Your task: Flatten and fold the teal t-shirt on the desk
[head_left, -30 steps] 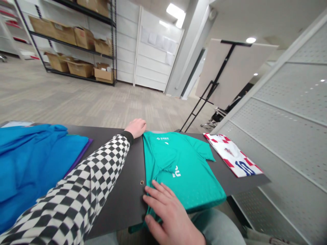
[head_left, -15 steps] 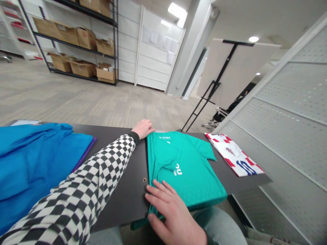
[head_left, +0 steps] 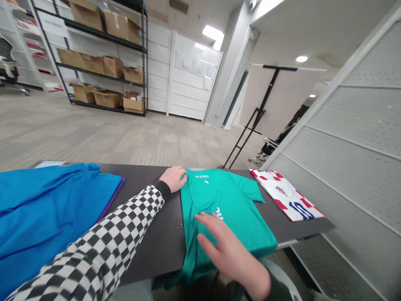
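Note:
A teal-green sports jersey (head_left: 219, 196) lies flat on the dark table (head_left: 150, 251), with white print on its chest and a lower edge hanging past the near table edge. My left hand (head_left: 173, 179), in a black-and-white checked sleeve, sits with curled fingers against the jersey's left edge near the collar. Above the jersey's lower half is my right hand (head_left: 230, 251), fingers spread, with nothing held in it. It hides part of the white print.
A folded white and red checked jersey (head_left: 286, 196) with a blue number lies at the table's right end. A blue cloth (head_left: 46, 209) on a purple sheet (head_left: 112, 198) fills the left. Perforated panels stand to the right; boxed shelving stands far back.
My right hand has moved up and to the right, from the jersey's lower left edge onto its middle. My left hand has stayed at the jersey's edge. The view has tilted slightly.

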Available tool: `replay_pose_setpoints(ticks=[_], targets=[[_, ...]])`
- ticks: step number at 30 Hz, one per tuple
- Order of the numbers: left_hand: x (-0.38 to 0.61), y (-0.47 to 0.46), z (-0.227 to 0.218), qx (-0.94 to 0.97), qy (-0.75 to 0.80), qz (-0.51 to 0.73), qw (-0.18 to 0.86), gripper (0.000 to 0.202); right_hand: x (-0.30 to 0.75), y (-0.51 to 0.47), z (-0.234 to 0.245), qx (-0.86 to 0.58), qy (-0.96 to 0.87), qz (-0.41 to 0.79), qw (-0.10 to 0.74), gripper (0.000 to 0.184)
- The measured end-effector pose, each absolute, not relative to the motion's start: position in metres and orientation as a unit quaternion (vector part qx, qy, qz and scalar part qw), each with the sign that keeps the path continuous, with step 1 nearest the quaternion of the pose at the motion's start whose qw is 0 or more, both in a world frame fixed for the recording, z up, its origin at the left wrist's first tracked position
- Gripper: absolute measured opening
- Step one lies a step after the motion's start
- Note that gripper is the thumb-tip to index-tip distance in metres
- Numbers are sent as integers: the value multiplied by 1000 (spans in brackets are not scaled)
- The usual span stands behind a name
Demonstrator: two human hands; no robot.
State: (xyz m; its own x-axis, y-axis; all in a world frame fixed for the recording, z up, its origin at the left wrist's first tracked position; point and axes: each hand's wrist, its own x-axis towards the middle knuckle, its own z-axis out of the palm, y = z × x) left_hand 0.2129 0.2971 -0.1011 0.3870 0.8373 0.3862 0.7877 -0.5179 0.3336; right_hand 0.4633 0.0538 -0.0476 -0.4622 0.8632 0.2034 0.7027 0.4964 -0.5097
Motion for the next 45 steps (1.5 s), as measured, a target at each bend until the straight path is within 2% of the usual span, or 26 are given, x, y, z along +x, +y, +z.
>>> replay_pose_setpoints(ticks=[2,4,8,10,14,18,21,26,29,31,33,36,38,41,45], targets=[[208,286,-108,843,482,230,65,39,476,84,-48,-509,-812,134,253,46],[205,280,-113,848,490,185,86,56,487,117,-55,-546,-796,99,243,47],[200,282,-115,844,509,127,111,67,503,159,-81,-594,-790,82,132,55],[198,285,-115,842,512,121,119,68,507,164,-93,-606,-783,85,110,58],[195,289,-114,838,521,112,115,67,510,159,-102,-621,-768,76,136,59],[207,282,-107,851,509,126,35,59,509,159,-103,-622,-766,71,149,58],[224,269,-100,889,436,139,1,55,510,163,-109,-616,-769,66,157,57],[243,249,-99,912,401,55,64,74,509,164,-106,-596,-776,35,202,48],[244,245,-102,908,411,28,78,84,496,139,-81,-548,-797,3,253,36],[243,246,-103,907,412,25,85,86,481,105,-60,-501,-823,22,267,29],[243,247,-104,906,412,24,91,86,462,61,-43,-460,-851,88,239,25],[243,250,-105,906,412,25,95,87,438,-2,-38,-430,-875,179,134,26],[243,251,-105,906,411,23,95,88,427,-28,-47,-436,-881,165,80,35],[243,251,-105,907,409,23,94,87,419,-33,-61,-457,-881,112,43,42],[242,250,-103,906,412,19,95,86,413,-14,-64,-473,-877,82,27,17]])
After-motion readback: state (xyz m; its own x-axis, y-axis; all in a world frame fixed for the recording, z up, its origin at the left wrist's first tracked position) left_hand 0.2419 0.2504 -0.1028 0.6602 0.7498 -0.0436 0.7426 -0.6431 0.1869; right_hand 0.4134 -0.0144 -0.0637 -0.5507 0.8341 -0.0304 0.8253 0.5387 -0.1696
